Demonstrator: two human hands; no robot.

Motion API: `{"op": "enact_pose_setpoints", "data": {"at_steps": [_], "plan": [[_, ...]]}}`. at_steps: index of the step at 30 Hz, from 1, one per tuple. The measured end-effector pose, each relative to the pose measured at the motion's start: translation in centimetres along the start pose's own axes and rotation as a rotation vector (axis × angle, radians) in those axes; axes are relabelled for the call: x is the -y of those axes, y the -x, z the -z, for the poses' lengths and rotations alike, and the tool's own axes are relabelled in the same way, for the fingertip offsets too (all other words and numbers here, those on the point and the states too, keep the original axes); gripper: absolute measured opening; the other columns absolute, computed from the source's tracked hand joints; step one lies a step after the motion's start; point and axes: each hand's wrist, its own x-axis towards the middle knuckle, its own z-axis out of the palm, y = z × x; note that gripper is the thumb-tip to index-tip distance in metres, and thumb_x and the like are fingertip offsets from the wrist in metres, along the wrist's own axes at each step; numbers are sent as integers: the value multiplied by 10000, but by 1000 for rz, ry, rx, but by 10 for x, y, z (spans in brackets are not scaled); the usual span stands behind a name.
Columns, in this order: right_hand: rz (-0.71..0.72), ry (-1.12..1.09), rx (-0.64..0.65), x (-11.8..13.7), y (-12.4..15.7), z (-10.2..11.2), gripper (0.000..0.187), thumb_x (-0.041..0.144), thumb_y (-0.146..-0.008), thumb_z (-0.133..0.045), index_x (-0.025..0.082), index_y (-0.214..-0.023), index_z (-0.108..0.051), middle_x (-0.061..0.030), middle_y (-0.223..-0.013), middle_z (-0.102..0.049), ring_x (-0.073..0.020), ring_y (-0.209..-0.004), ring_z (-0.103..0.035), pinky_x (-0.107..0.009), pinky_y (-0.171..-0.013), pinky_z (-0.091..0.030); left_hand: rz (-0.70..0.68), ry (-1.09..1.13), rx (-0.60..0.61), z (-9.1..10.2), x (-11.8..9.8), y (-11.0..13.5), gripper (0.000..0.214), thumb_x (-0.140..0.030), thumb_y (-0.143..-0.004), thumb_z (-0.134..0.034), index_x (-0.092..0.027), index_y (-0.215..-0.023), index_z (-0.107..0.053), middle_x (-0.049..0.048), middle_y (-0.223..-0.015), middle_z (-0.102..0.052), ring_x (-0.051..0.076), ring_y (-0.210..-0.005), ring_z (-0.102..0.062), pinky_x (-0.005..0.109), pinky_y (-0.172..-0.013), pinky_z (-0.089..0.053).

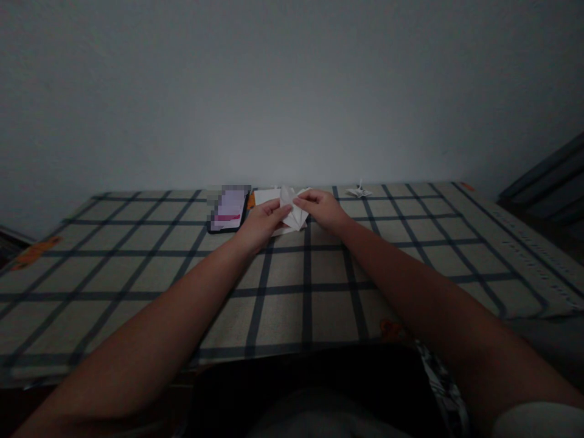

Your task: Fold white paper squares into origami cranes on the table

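Note:
Between my two hands is a piece of folded white paper (298,218) with sharp creases that meet in a point toward me. My left hand (264,222) pinches its left side, thumb on top. On the other side, my right hand (322,207) has its thumb and fingertips closed on the upper right of the paper. More white paper (268,196) lies flat on the table behind and below the folded piece, partly covered by my hands.
A phone (228,210) with a lit, partly blurred screen lies left of my hands. A small folded paper figure (359,191) sits at the back right. The checked tablecloth (283,304) reaches to the grey wall (292,91). Dark slats (547,164) stand at far right.

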Motion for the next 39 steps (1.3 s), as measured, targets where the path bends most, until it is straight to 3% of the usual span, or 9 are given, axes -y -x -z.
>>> {"op": "enact_pose_setpoints", "data": {"at_steps": [6, 13, 21, 29, 39], "plan": [[-23, -76, -99, 0, -2, 0, 254, 411, -738, -710, 170, -813, -684, -20, -812, -682, -132, -736, -586, -264, -701, -473, -22, 41, -37, 5, 1, -5, 349, -467, -790, -720, -152, -938, -693, 71, -901, -716, 164, -788, -670, 302, -766, -577], [-61, -232, -78, -1, -3, -1, 324, 472, -707, -724, 176, -829, -671, -11, -787, -663, -117, -681, -564, -252, -650, -463, -35, 133, -16, 4, -2, -5, 363, -473, -841, -667, -143, -990, -680, 85, -950, -720, 159, -768, -689, 287, -720, -599], [-53, -194, -70, 2, 0, -2, 297, 448, -704, -741, 174, -791, -668, -6, -756, -651, -121, -670, -563, -258, -638, -456, -55, -31, -28, 7, 0, -4, 377, -480, -764, -745, -149, -945, -736, 80, -962, -723, 172, -852, -669, 295, -804, -568], [-31, -151, -9, -3, 0, 0, 269, 421, -718, -735, 169, -798, -688, -5, -767, -663, -113, -675, -567, -254, -661, -457, -70, -158, -75, 10, -1, -3, 386, -456, -721, -785, -160, -968, -773, 80, -915, -745, 188, -779, -659, 312, -754, -541], [9, -26, -6, -2, 0, 1, 236, 399, -762, -699, 165, -775, -670, -24, -782, -670, -131, -709, -583, -277, -702, -473, -2, -123, -110, 13, 3, -7, 395, -480, -704, -785, -152, -923, -766, 79, -841, -735, 162, -693, -632, 293, -675, -527]]}}
